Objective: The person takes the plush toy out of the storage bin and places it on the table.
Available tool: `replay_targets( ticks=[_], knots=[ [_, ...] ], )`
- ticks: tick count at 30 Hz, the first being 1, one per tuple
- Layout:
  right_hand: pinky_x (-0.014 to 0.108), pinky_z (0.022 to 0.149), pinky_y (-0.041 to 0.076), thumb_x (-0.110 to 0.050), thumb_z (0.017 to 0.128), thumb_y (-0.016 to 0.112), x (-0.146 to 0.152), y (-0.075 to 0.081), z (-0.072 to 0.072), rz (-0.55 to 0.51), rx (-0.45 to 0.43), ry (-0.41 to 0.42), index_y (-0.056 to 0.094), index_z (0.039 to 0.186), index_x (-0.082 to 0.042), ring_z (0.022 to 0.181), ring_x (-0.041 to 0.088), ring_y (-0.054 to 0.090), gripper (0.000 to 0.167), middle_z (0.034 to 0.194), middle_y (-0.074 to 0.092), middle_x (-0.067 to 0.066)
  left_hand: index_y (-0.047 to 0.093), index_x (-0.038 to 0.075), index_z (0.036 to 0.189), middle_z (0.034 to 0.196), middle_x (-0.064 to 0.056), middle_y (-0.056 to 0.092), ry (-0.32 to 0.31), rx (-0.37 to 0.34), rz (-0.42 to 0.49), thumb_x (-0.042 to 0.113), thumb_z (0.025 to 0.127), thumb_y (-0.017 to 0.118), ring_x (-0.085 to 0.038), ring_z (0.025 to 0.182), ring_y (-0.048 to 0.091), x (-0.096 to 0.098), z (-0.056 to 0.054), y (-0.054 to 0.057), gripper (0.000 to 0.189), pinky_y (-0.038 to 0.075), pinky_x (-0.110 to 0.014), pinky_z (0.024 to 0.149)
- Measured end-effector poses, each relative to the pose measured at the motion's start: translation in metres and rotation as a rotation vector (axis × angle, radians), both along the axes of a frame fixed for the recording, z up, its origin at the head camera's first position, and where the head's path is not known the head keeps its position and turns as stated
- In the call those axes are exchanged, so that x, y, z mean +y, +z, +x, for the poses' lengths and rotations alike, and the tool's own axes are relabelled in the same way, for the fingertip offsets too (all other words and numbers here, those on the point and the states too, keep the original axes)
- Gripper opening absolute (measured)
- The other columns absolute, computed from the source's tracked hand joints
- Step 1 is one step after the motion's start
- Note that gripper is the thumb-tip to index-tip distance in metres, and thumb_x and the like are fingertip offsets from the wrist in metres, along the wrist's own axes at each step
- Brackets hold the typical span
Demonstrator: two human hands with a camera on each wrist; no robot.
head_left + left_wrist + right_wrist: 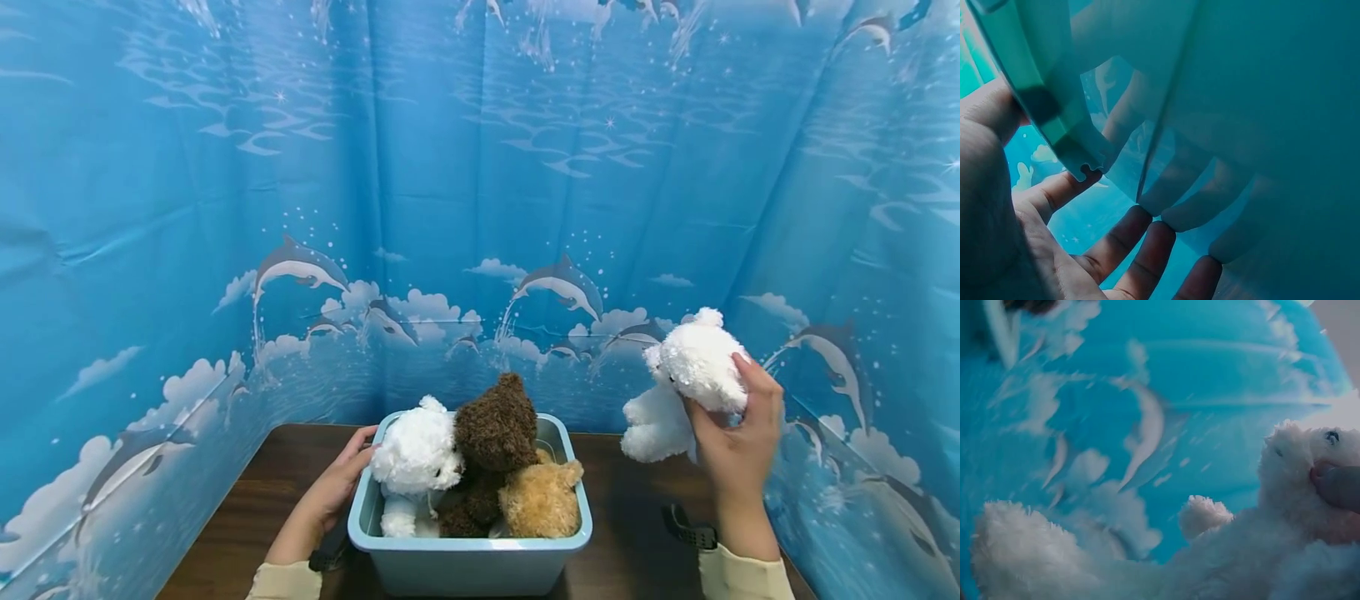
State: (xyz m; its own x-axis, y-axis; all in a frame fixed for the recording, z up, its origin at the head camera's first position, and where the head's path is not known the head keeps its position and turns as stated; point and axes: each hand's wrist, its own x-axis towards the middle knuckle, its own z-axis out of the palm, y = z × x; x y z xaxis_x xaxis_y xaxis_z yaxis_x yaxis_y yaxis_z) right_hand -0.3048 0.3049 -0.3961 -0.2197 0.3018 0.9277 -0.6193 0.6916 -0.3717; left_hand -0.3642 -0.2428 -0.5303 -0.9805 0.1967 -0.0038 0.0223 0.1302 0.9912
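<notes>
My right hand (738, 442) holds up a white plush bear (701, 358) by its head, right of the bin and above the table. Its legs dangle to the left. In the right wrist view, a thumb (1338, 484) presses into the fur of the bear's face near a dark eye. At the left side of a light blue plastic bin (468, 575), my left hand (333, 492) grips the rim. Seen from the left wrist, the thumb lies over the rim and the fingertips touch the outer wall. Inside are another white plush (416, 450), a dark brown plush (495, 425) and a tan plush (543, 500).
A dark wooden table (247, 500) carries the bin near its front edge. Blue curtains (465, 208) printed with dolphins and clouds enclose the table at the back and both sides. A black strap (690, 529) is at the right wrist.
</notes>
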Motion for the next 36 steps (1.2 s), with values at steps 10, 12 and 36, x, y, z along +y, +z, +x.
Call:
replay_targets(
  ticks=[10,12,36],
  knots=[
    [0.077,0.114,0.043,0.006,0.08,0.093,0.043,-0.052,-0.035,0.002,-0.389,-0.099,0.057,0.157,-0.018,0.141,0.052,0.052,0.088,0.151,0.054,0.027,0.04,0.025,0.16,0.161,-0.016,0.043,-0.007,-0.006,0.01,0.045,0.113,0.053,-0.036,0.141,0.05,0.004,-0.001,-0.001,0.052,0.054,-0.046,0.105],
    [0.081,0.11,0.042,0.003,0.081,0.093,0.048,-0.063,-0.04,0.01,-0.471,-0.12,0.055,0.159,-0.019,0.14,0.055,0.052,0.089,0.152,0.053,0.027,0.04,0.026,0.16,0.164,-0.015,0.042,-0.002,-0.004,0.002,0.045,0.113,0.053,-0.038,0.144,0.049,0.003,-0.001,0.0,0.052,0.054,-0.048,0.105],
    [0.079,0.114,0.037,0.016,0.082,0.081,0.08,-0.146,-0.052,0.019,-0.693,-0.19,0.031,0.164,0.004,0.142,0.062,0.045,0.096,0.154,0.043,0.038,0.039,0.026,0.16,0.169,-0.014,0.038,-0.003,0.007,-0.024,0.05,0.113,0.051,-0.044,0.154,0.039,-0.001,0.001,-0.001,0.054,0.053,-0.058,0.109]
  ],
)
